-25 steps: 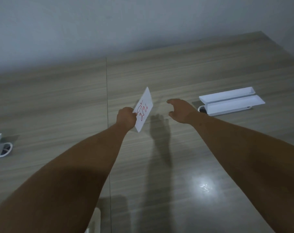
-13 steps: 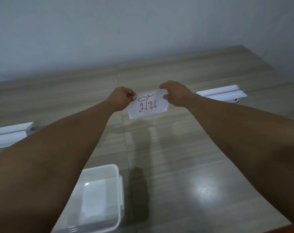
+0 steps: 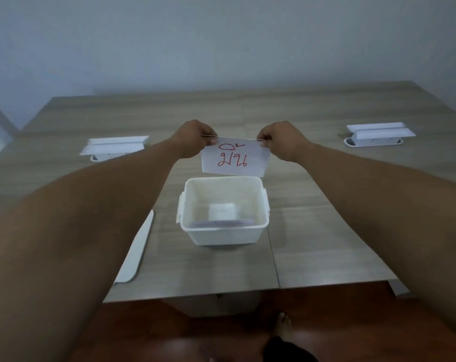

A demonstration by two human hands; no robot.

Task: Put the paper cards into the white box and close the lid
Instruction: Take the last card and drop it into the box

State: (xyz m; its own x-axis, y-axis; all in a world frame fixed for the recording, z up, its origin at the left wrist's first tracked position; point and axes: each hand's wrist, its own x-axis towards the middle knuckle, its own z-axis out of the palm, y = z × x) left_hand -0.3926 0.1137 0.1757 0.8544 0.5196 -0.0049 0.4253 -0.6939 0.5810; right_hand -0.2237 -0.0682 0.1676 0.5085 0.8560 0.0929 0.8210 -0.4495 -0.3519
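A white paper card [image 3: 234,160] with red handwriting hangs in the air, held by its top corners. My left hand [image 3: 194,138] pinches the top left corner and my right hand [image 3: 280,138] pinches the top right corner. Directly below and nearer to me stands the open white box [image 3: 223,235] on the wooden table. Some paper lies at the bottom of the box. The flat white lid [image 3: 136,253] lies on the table left of the box, partly hidden by my left forearm.
Two white tray-like holders stand on the table [image 3: 313,244], the left holder [image 3: 114,147] at the far left and the right holder [image 3: 378,134] at the far right. The table's front edge is just below the box, above a red-brown floor and a bare foot [image 3: 281,325].
My right hand joined my left on the card, turning it to face me. The view tilted down, bringing the white box fully into sight under the card.
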